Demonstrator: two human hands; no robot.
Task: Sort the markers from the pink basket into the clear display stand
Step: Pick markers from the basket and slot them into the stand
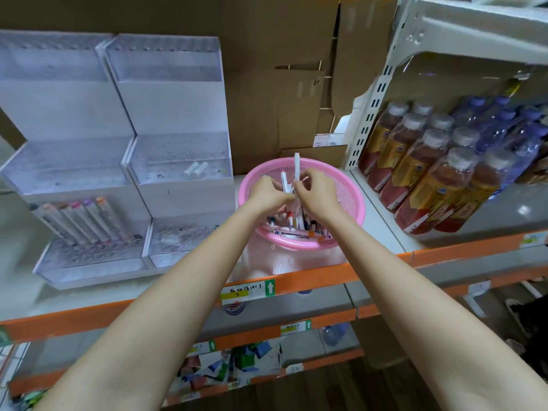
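Note:
A round pink basket [350, 200] sits on the shelf, holding several markers [299, 225] with coloured caps. Both hands are over it. My left hand [268, 194] grips a white marker [284, 180] held upright. My right hand [315, 189] pinches another white marker [296, 166] that sticks up above the fingers. To the left stand two clear tiered display stands. The left stand [68, 173] has several markers [80, 223] leaning in its bottom tier. The right stand [181, 161] has two white pieces [196, 168] lying on its middle tier.
Rows of bottled drinks [439, 173] fill the shelf to the right, behind a white upright [373, 114]. Cardboard [267, 84] backs the shelf. An orange shelf edge [296, 281] with price tags runs in front; lower shelves hold mixed goods.

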